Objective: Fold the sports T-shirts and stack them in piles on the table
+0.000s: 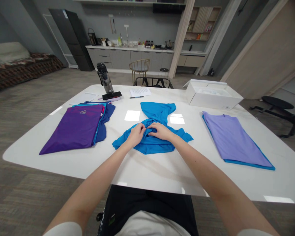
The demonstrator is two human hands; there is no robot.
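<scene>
A bright blue shirt lies bunched on the white table in front of me, its far part spread flatter and its near part gathered in folds. My left hand pinches the gathered cloth near the middle, fingers closed on it. Just to its right, my right hand also grips the fabric, thumb and fingers curled into the folds. The two hands are close together, and the cloth between them is partly hidden by the fingers.
A stack of clothes topped by a purple shirt sits left; folded lavender and blue garments lie right. Toward the back of the table are a bottle, black phone-like object, pen, paper and white box.
</scene>
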